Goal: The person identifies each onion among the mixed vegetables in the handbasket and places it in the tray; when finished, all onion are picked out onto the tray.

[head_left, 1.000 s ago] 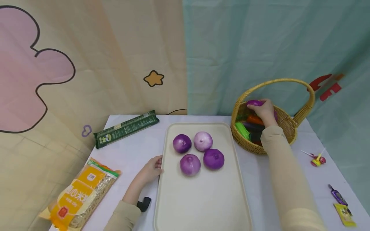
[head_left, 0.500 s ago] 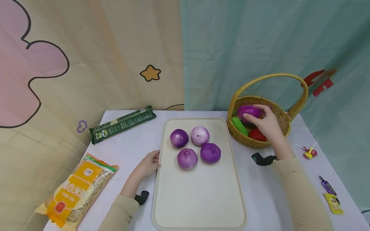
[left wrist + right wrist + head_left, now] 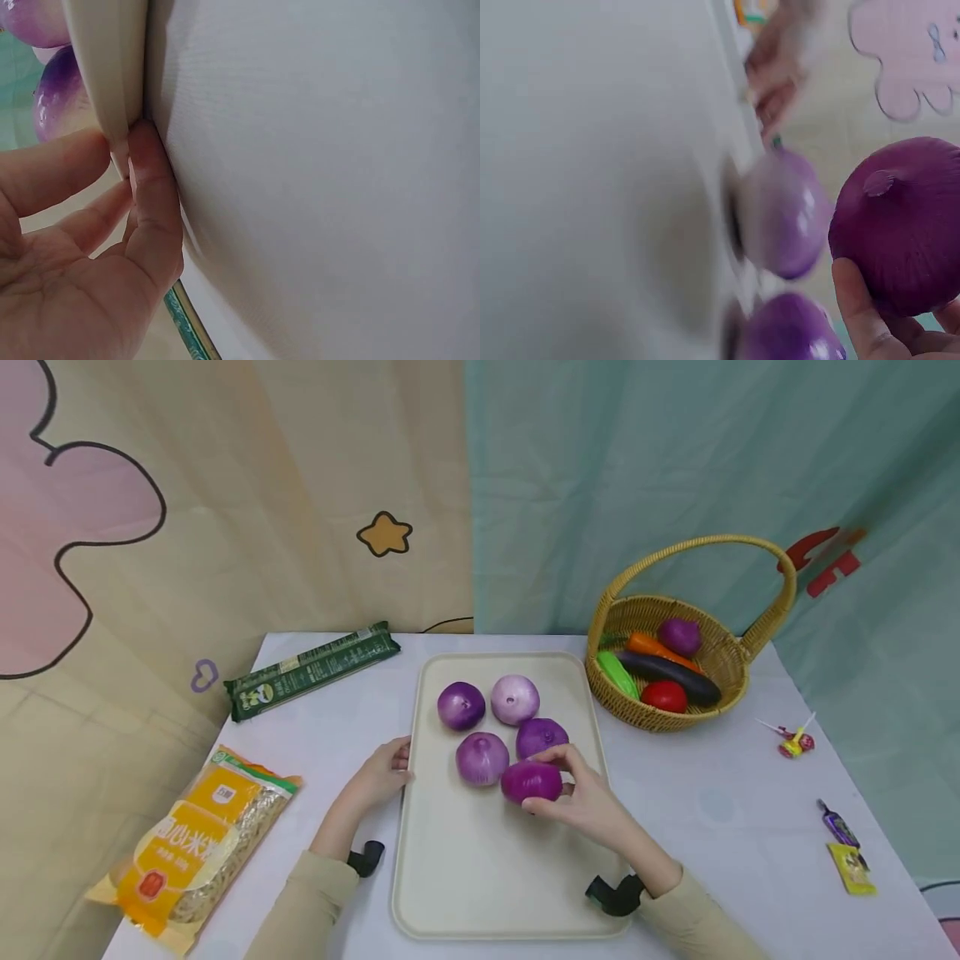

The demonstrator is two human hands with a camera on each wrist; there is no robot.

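A deep purple onion (image 3: pixel 531 782) is in my right hand (image 3: pixel 588 802), held between thumb and fingers over the cream tray (image 3: pixel 510 877). Several other onions rest in the tray's far half, among them a pale one (image 3: pixel 515 700) and a mid-purple one (image 3: pixel 482 759) just left of the held one. In the right wrist view the held onion (image 3: pixel 904 217) shows its stem end, fingertips along its lower side. My left hand (image 3: pixel 381 770) pinches the tray's left rim; in the left wrist view the thumb lies on one side of the rim (image 3: pixel 112 82) and the fingers on the other.
At the back right stands a wicker basket (image 3: pixel 645 717) with an onion, carrot, eggplant, tomato and green vegetable. A dark green packet (image 3: pixel 313 671) and a yellow bag (image 3: pixel 198 852) lie on the left. Lollipops (image 3: pixel 797 743) and small wrapped sweets (image 3: pixel 851 867) lie on the right.
My right hand has lifted the purple onion out of the basket and carried it left and nearer, over the tray. The left hand keeps its hold on the rim. The head view has shifted slightly.
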